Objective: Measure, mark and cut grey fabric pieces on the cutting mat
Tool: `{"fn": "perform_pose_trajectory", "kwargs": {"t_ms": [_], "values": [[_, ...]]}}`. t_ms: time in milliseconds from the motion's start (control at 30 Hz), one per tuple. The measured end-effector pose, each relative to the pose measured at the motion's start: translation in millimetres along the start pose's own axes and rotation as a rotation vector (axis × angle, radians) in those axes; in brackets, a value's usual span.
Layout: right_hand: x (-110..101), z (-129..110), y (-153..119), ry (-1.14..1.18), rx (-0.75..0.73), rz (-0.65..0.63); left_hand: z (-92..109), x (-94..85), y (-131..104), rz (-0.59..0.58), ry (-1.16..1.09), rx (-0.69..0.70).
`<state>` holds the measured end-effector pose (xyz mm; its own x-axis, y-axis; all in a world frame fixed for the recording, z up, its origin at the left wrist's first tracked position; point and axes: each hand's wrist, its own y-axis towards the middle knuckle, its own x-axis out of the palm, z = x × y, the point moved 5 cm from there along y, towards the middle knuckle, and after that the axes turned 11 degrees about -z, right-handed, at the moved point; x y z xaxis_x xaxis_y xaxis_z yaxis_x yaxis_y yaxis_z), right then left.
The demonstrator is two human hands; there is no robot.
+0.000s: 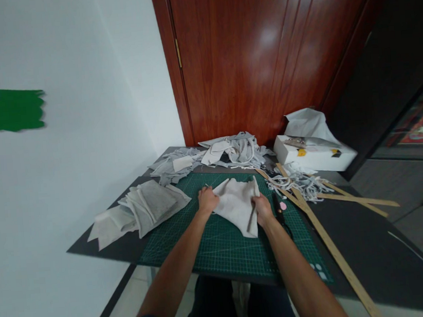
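left hand [208, 200] closed on cloth [236, 203], left edge | right hand [263, 209] closed on right edge, likely keeping it spread | mat [226, 247] lay beneath, presumably shielding table [372, 243]

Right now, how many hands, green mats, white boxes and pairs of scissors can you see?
Hands: 2, left hand and right hand, both holding cloth
Green mat: 1
White box: 1
Scissors: 1 pair
Total: 5
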<state>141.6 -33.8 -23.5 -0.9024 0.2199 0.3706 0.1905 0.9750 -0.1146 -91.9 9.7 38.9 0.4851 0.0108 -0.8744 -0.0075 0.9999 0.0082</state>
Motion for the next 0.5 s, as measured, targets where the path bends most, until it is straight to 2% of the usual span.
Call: {"fn": "perform_pose_trajectory", "kwargs": {"t_ms": [100, 200, 267, 333, 433, 500], "values": [[-5, 0, 3, -0.018, -0.045, -0.005, -7, 2.7, 6, -0.126, 0.122, -0.112], [-9, 0, 4, -0.014, -0.087, -0.009, -5, 2.8, 10, -0.236, 0.037, -0.040], [-11, 0, 5, 0.002, -0.090, -0.010, -2, 0.4, 12, -0.279, -0.158, 0.067], [-11, -3, 4, 0.022, -0.110, -0.018, 0, -3.5, 14, -0.276, -0.446, 0.155], [-11, -10, 3, 0.075, -0.156, -0.019, 0, -7.3, 14, -0.250, -0.925, 0.186], [-11, -14, 3, 0.106, -0.178, -0.004, 1, -9.2, 12, -0.246, -1.150, 0.185]]}}
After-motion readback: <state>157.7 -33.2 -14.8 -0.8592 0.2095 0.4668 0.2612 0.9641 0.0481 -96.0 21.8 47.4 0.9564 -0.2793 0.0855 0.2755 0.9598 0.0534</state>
